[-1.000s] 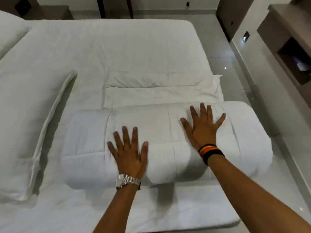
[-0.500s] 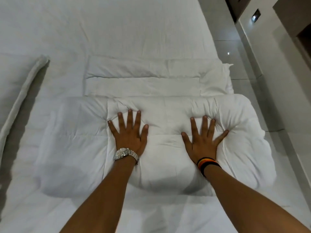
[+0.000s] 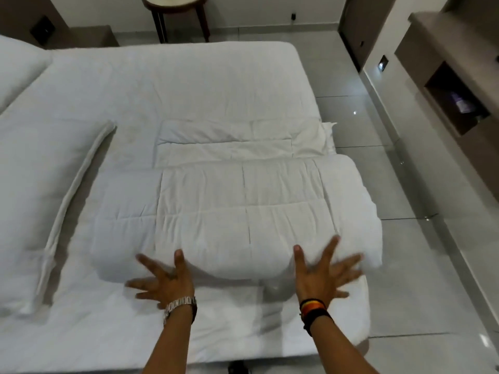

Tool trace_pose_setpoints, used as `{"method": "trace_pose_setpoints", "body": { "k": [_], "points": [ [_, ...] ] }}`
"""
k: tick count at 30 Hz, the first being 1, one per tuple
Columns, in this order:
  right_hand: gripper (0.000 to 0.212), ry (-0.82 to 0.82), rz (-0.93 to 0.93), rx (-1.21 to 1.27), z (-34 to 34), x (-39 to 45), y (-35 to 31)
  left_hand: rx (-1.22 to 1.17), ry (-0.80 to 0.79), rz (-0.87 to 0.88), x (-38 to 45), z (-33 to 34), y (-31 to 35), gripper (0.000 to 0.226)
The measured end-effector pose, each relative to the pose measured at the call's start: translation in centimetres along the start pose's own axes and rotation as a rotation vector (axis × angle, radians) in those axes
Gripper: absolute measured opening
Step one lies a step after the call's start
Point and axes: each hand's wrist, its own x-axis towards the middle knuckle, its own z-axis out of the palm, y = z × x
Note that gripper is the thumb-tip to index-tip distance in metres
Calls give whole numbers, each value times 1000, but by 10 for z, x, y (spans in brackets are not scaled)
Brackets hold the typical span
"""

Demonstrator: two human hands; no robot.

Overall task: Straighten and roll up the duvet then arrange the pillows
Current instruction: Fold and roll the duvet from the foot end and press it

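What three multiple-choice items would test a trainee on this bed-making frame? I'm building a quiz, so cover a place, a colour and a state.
1. Where does the rolled duvet lie?
A. On the floor
B. On the bed, toward its right edge
C. On the round side table

2. What colour is the duvet?
A. White
B. Grey
C. Blue

3. How are the hands placed?
A. Both gripping a pillow
B. Both tucked under the roll
C. Both open, fingers spread, at the roll's near edge

Answers:
1 B, the roll sits on the mattress, its right end near the tiled floor.
2 A, it matches the white sheet.
3 C, the left hand and right hand show splayed fingers holding nothing; the pillow lies apart at left.
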Motion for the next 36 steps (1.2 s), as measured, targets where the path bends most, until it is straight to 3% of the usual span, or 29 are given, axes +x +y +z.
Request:
{"method": "trace_pose_setpoints", "body": {
  "k": [4, 10, 15, 22, 26, 30, 36],
  "points": [
    [139, -29, 206, 344, 12, 25, -14, -213, -13, -163, 27, 20, 23, 131],
    [146, 140, 302, 408, 59, 78, -55, -274, 41, -261, 75, 58, 47, 156],
    [135, 223, 238, 405, 70, 91, -62, -307, 153, -128, 88, 72, 58, 147],
    [103, 182, 111, 431, 27, 75, -59, -356, 110, 21, 54, 32, 58, 109],
    [98, 163, 22, 441, -23, 25, -41, -350, 65, 76, -2, -17, 41, 98],
    [99, 124, 72, 400, -78, -46, 0, -313, 43, 95, -68, -77, -5, 92],
    [87, 131, 48, 449, -173, -143, 40, -301, 110, 153, -154, -174, -63, 86]
  ]
}}
